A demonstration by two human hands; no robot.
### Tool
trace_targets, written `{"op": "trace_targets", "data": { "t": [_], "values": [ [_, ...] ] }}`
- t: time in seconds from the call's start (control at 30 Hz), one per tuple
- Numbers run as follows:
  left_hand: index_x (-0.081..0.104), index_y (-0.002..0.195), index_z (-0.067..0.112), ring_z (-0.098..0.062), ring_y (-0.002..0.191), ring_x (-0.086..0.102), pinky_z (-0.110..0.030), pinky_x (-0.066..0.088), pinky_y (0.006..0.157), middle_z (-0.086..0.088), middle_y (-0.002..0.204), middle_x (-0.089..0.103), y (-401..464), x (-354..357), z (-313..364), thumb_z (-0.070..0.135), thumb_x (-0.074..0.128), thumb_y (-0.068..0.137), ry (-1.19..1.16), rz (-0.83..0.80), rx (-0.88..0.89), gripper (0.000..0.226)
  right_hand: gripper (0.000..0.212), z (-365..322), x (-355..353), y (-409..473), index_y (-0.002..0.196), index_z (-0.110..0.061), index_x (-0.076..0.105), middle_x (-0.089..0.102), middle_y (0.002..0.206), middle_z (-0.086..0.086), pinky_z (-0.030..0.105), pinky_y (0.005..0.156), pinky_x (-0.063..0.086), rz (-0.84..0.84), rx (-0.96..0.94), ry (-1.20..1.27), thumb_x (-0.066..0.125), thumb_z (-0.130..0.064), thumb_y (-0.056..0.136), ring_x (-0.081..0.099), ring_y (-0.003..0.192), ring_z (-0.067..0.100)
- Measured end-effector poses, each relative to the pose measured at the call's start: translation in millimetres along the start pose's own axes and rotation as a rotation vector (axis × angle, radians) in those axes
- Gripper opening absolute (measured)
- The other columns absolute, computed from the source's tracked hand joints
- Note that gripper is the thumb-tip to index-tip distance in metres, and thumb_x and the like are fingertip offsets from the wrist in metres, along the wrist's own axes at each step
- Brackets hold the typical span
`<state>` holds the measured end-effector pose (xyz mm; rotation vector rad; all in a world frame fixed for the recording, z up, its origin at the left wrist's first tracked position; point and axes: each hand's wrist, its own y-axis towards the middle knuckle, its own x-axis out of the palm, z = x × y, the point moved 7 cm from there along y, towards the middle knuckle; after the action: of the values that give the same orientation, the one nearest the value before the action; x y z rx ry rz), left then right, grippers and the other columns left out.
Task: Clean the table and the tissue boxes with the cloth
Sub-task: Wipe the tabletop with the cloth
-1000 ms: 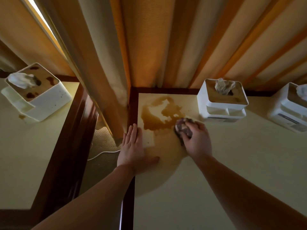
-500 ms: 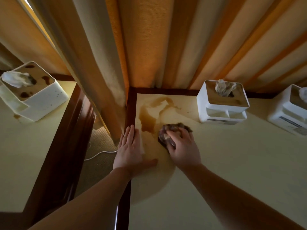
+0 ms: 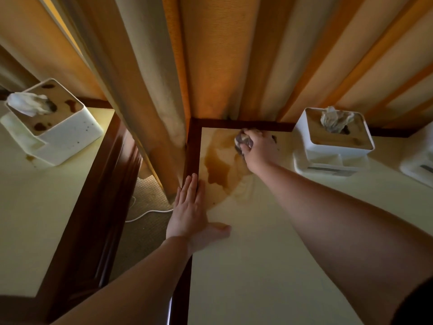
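The right arm reaches far forward across the table [image 3: 269, 266], nearly straight, and the right hand [image 3: 260, 148] sits at the table's far edge close to its far-left corner. Its fingers curl around a crumpled dark cloth [image 3: 242, 141], gripping it and pressing it down onto the surface just beside the dark wooden border. A brown spill [image 3: 218, 170] spreads on the table between the cloth and the left edge, nearer than the hand.

The left hand [image 3: 189, 212] lies flat on the left edge of the table, palm down, fingers straight and pressed together pointing away, thumb spread out to the right over the pale top; it holds nothing.

A white tissue box [image 3: 332, 141] stands at the far edge, just right of the right hand. Another stained tissue box [image 3: 51, 127] stands on the separate table [image 3: 35, 219] to the left.
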<state>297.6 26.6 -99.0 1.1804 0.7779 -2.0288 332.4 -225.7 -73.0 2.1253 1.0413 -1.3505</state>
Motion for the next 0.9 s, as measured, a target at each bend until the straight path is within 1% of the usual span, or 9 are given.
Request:
{"op": "trace_targets", "data": {
  "t": [0.17,0.23,0.33,0.4,0.5,0.6,0.67,0.73,0.9],
  "values": [
    [-0.003,0.163,0.014,-0.018,0.157,-0.019,-0.044,0.001,0.130,-0.003,0.172,-0.014,-0.9,2.4,0.2,0.093,0.051,0.055,0.027,0.019,0.009,0.145,0.040,-32.8,11.9,-49.7,0.138,-0.032,0.063,0.056,0.143,-0.002,0.028,0.102,0.045,-0.120,-0.312,0.030,0.068,-0.037,0.099,0.053,0.127,0.021],
    [-0.001,0.163,0.013,-0.019,0.158,-0.017,-0.045,0.002,0.130,-0.005,0.172,-0.011,-0.5,4.1,-0.9,0.096,0.050,0.054,0.036,0.005,0.013,0.147,0.041,-23.8,9.9,-81.9,0.137,-0.030,0.064,0.057,0.141,0.000,0.030,0.104,0.047,-0.144,-0.371,0.033,0.070,-0.034,0.096,0.053,0.128,0.022],
    [0.003,0.164,0.011,-0.018,0.156,-0.018,-0.039,-0.010,0.127,-0.007,0.172,-0.010,2.3,2.7,-2.9,0.109,0.034,0.050,0.014,-0.010,0.015,0.154,0.045,13.0,-4.4,-106.2,0.139,-0.030,0.063,0.059,0.141,0.004,0.038,0.103,0.051,-0.078,-0.330,-0.025,0.072,-0.032,0.095,0.052,0.130,0.029],
    [0.002,0.164,0.011,-0.016,0.154,-0.022,-0.036,-0.014,0.123,-0.007,0.172,-0.012,2.9,0.7,-2.6,0.113,0.024,0.045,0.005,-0.010,0.016,0.159,0.045,36.8,-17.0,-95.5,0.142,-0.030,0.061,0.057,0.144,0.005,0.040,0.104,0.049,-0.024,-0.192,-0.045,0.069,-0.034,0.098,0.051,0.131,0.030],
    [0.002,0.164,0.014,-0.018,0.157,-0.020,-0.039,-0.010,0.127,-0.004,0.172,-0.012,0.3,-1.2,-1.1,0.103,0.042,0.053,0.002,0.023,0.019,0.148,0.044,41.7,-22.3,-48.2,0.144,-0.030,0.058,0.057,0.143,0.005,0.040,0.107,0.045,0.021,-0.047,-0.027,0.064,-0.035,0.101,0.049,0.132,0.028],
    [0.004,0.164,0.014,-0.013,0.155,-0.022,-0.036,-0.009,0.127,0.000,0.172,-0.014,-1.0,-3.0,0.0,0.093,0.055,0.056,-0.009,0.034,0.008,0.144,0.043,14.0,-11.9,4.2,0.142,-0.034,0.060,0.055,0.142,0.005,0.035,0.105,0.042,-0.012,-0.023,0.047,0.065,-0.038,0.100,0.052,0.127,0.028],
    [0.004,0.164,0.012,-0.010,0.154,-0.023,-0.036,-0.008,0.128,0.002,0.171,-0.015,-1.8,-5.9,1.5,0.091,0.057,0.057,-0.042,0.048,0.016,0.144,0.041,-16.5,2.5,23.8,0.139,-0.035,0.061,0.053,0.142,0.004,0.036,0.104,0.045,-0.072,-0.085,0.057,0.067,-0.038,0.099,0.055,0.125,0.030],
    [-0.001,0.164,0.013,-0.012,0.155,-0.022,-0.034,-0.010,0.127,0.003,0.171,-0.016,-3.8,-7.7,2.9,0.091,0.051,0.056,-0.054,0.047,0.012,0.143,0.041,-48.5,15.6,28.5,0.138,-0.034,0.062,0.054,0.142,0.002,0.039,0.105,0.047,-0.146,-0.186,0.052,0.069,-0.038,0.098,0.056,0.125,0.030],
    [0.005,0.164,0.010,-0.013,0.157,-0.015,-0.036,-0.003,0.129,0.000,0.172,-0.007,-3.1,-8.5,2.7,0.091,0.052,0.052,-0.075,0.052,-0.004,0.146,0.042,-82.6,22.9,-13.7,0.133,-0.026,0.069,0.059,0.142,-0.001,0.027,0.105,0.040,-0.298,-0.459,0.076,0.076,-0.029,0.091,0.055,0.129,0.021]
  ]
}}
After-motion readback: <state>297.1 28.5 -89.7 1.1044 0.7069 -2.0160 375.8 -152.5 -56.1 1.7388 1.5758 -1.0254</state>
